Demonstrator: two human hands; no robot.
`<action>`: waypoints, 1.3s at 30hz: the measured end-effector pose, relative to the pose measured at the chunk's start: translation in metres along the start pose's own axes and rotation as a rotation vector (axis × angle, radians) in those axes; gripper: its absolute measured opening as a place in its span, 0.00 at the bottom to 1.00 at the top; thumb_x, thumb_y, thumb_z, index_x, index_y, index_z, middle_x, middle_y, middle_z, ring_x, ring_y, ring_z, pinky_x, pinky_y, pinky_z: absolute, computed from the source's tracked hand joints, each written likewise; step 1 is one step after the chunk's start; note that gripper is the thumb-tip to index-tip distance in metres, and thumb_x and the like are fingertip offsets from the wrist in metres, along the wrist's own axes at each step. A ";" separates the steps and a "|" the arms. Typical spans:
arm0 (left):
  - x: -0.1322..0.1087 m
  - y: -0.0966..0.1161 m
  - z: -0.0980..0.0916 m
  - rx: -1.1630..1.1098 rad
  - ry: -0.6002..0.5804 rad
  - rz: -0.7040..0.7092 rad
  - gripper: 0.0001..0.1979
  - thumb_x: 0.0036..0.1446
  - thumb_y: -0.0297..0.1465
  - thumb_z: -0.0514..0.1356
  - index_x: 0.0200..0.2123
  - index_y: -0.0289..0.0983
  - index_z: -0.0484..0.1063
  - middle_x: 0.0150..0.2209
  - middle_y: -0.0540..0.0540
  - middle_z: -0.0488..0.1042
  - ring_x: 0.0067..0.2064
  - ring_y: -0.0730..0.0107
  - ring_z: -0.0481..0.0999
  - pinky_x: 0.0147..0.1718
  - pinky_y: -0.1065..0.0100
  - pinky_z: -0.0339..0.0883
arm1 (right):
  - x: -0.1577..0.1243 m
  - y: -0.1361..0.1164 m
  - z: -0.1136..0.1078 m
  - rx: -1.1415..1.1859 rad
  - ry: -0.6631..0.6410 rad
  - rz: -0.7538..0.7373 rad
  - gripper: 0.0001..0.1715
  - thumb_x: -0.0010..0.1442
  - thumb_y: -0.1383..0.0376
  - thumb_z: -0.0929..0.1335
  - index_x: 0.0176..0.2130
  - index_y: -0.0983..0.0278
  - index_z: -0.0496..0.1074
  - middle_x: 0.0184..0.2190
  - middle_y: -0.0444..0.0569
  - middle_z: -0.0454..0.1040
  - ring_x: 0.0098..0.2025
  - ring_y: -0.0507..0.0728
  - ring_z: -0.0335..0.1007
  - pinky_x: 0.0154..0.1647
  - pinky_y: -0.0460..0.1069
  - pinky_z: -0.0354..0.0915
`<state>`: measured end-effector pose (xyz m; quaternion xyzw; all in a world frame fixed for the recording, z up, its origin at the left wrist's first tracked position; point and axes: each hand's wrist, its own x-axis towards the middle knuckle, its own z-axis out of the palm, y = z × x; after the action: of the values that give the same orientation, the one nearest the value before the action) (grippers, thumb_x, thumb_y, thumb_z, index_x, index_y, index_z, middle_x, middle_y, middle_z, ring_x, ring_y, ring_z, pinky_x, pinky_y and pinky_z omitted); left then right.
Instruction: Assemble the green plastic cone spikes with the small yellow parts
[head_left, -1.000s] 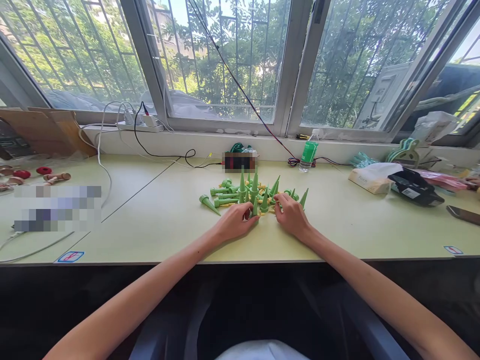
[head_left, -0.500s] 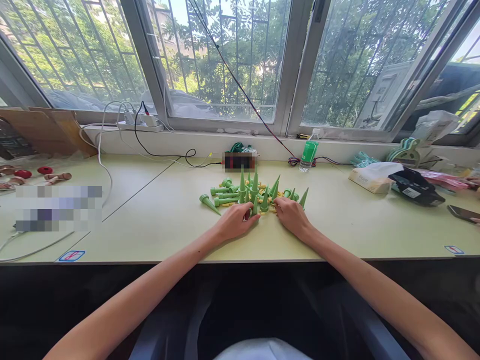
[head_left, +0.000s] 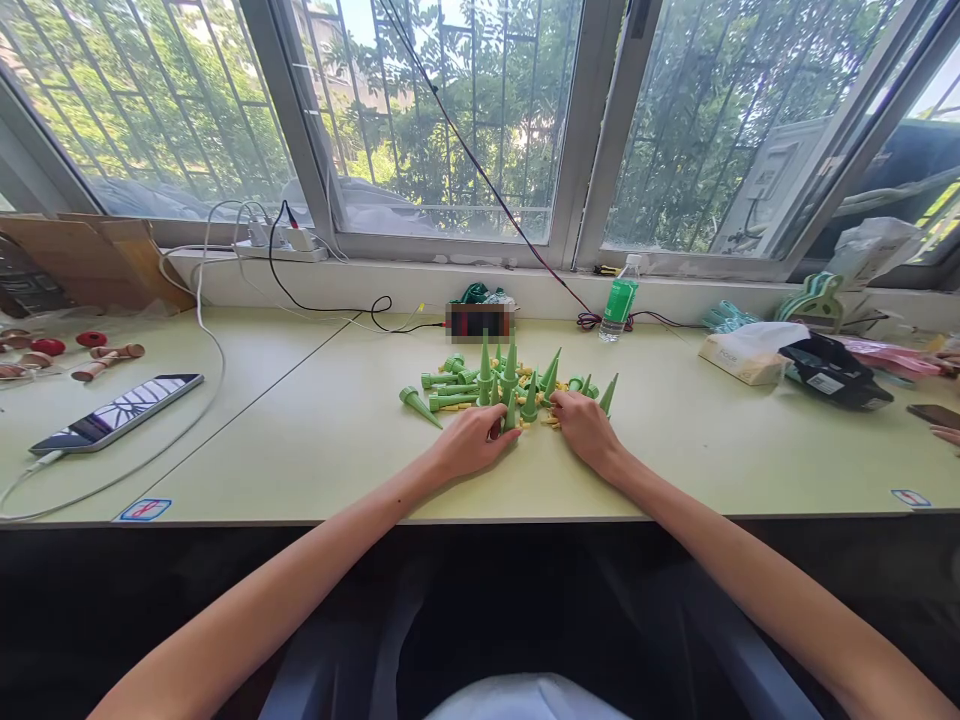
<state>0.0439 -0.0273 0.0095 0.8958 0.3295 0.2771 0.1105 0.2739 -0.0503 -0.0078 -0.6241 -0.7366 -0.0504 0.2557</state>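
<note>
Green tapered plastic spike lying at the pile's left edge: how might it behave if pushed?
The green tapered plastic spike would probably roll in a curve, since one end is much wider. Its straight taper suggests stiffness; its slim build, little weight.

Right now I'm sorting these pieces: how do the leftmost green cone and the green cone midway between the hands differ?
The leftmost cone lies on its side, while the middle cone stands upright. The leftmost cone's tip points rightward; the middle cone's points up. The middle cone sits between the left hand and right hand; the leftmost cone lies left of both. Both are green and taper to a point.
</note>
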 end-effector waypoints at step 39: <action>0.001 -0.001 0.002 0.057 0.025 -0.063 0.13 0.59 0.35 0.58 0.25 0.39 0.60 0.23 0.50 0.68 0.26 0.69 0.66 0.27 0.67 0.55 | -0.005 -0.006 -0.002 0.253 0.460 -0.257 0.04 0.70 0.68 0.62 0.40 0.61 0.64 0.34 0.49 0.72 0.31 0.56 0.71 0.31 0.48 0.65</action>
<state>0.0454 -0.0261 0.0076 0.8842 0.3666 0.2752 0.0896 0.2696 -0.0571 -0.0072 -0.4612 -0.7328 -0.1302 0.4830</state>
